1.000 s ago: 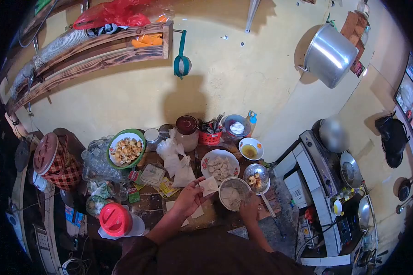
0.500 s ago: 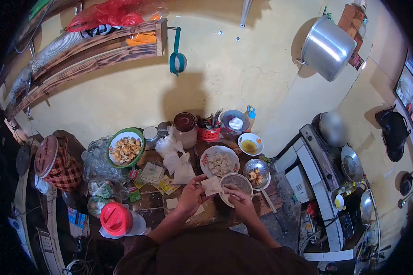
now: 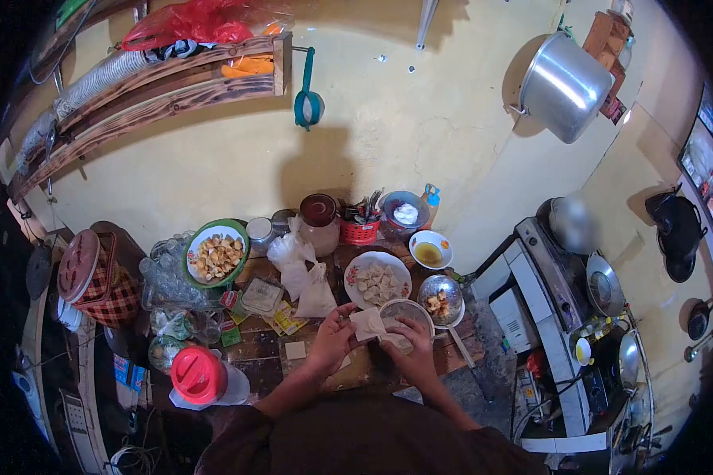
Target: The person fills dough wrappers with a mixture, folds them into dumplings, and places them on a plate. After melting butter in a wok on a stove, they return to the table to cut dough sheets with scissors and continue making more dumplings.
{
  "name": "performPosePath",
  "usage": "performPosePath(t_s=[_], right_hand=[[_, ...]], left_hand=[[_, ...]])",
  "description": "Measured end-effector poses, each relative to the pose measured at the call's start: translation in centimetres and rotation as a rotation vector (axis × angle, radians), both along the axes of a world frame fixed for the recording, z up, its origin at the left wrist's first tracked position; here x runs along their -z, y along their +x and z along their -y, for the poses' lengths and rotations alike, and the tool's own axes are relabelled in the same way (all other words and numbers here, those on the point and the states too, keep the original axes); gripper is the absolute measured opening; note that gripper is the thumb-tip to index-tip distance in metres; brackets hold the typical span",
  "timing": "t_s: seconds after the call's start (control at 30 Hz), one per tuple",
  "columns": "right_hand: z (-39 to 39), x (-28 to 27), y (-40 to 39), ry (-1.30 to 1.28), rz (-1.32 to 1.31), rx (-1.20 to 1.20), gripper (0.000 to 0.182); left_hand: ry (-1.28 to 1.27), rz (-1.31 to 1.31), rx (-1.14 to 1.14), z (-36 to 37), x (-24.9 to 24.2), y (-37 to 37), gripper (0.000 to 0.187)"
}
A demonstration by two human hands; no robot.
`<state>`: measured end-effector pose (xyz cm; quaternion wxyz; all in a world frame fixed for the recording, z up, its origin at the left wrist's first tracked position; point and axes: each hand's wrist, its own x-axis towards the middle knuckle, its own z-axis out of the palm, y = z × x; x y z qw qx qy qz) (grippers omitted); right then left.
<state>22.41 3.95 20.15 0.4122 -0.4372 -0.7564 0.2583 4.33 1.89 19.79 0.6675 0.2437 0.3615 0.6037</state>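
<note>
My left hand (image 3: 334,346) pinches a square, pale dumpling wrapper (image 3: 367,323) by its left side. A pale patch shows on the wrapper, too small to make out as filling. My right hand (image 3: 414,352) is just right of it, over the near side of a round bowl (image 3: 425,307). Its thumb points toward the wrapper and its fingers are apart from the thumb; nothing shows in them. Behind the hands, a floral plate (image 3: 352,279) carries several folded dumplings (image 3: 378,283). Loose wrappers (image 3: 295,350) lie on the table beside my left forearm.
Right of the bowl, a metal strainer (image 3: 442,289) with browned pieces rests on a dish, handle toward me. A bowl of yellow liquid (image 3: 429,252) stands behind. Left are plastic bags (image 3: 317,297), a green-rimmed bowl of fried pieces (image 3: 243,273) and a red-lidded pitcher (image 3: 198,376). A stove (image 3: 547,261) stands right.
My right hand has shifted slightly up over the bowl, and its fingers have spread from a closer grip. My left hand still holds the wrapper in nearly the same place.
</note>
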Motion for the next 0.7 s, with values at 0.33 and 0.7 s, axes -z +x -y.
performPosePath(t_s=[0.33,0.7], right_hand=[[-0.1,-0.4,0.2,-0.051,0.003,0.017,0.018],[-0.3,-0.7,1.3,-0.164,-0.104,-0.101,0.021]], left_hand=[[-0.004,-0.046,0.01,0.2,0.3,0.3,0.038],[-0.004,-0.205,-0.014,0.6,0.5,0.3,0.041]])
